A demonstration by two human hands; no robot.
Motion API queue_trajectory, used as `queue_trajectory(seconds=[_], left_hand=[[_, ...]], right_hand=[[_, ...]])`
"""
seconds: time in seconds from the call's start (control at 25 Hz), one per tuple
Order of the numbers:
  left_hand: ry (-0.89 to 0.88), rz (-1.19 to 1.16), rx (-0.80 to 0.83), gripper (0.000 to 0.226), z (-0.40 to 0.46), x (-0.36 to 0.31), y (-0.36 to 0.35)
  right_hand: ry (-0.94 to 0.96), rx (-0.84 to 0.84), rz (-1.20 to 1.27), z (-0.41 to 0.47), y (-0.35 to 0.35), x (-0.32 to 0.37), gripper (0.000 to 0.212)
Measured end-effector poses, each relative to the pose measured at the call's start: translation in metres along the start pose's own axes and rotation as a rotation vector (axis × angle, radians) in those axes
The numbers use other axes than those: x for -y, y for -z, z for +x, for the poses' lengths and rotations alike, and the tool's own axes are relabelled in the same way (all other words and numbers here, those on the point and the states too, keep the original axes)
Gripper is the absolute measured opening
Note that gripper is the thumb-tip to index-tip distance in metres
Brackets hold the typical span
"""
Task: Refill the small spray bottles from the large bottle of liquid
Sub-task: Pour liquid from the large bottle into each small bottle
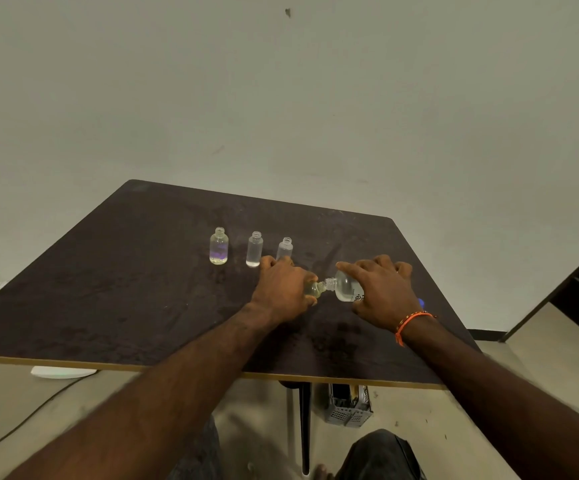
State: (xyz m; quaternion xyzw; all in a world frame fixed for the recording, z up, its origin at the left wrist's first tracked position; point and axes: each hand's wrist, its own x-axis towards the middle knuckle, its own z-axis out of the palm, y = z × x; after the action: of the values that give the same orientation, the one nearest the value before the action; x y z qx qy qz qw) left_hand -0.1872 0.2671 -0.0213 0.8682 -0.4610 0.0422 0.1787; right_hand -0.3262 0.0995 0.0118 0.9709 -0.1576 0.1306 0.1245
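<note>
Right hand (383, 294) wrapped over the large bottle (345, 289), fingers curled around its body, thumb on the near side; forefinger stretched along the top toward the neck. Bottle tipped nearly flat, threaded mouth pointing toward the left hand. Clear liquid visible inside; dark print on its label by the right thumb. Orange thread band (409, 322) on the right wrist. A blue bit (421, 301) shows just behind that hand; cannot tell what it is.

Left hand (283, 289) closed around a small spray bottle (313, 289), only the shoulder and neck showing past the fingers, yellowish liquid in it. Its neck meets the large bottle's mouth between the two hands.

Beyond the left knuckles, three more uncapped small bottles upright in a row on the dark table (125, 289): nearest bottle (284, 248) just behind the fingertips, middle bottle (254, 249) further left, far-left bottle (218, 246) with a purple tint inside.
</note>
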Motion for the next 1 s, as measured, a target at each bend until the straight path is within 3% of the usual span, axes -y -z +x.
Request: queue_trajectory(seconds=[1.0], left_hand=[[0.011,-0.030,-0.021,0.052,0.0010,0.0047,-0.0050]], right_hand=[[0.012,0.029,-0.041,0.0048,0.0067,0.0022,0.075]])
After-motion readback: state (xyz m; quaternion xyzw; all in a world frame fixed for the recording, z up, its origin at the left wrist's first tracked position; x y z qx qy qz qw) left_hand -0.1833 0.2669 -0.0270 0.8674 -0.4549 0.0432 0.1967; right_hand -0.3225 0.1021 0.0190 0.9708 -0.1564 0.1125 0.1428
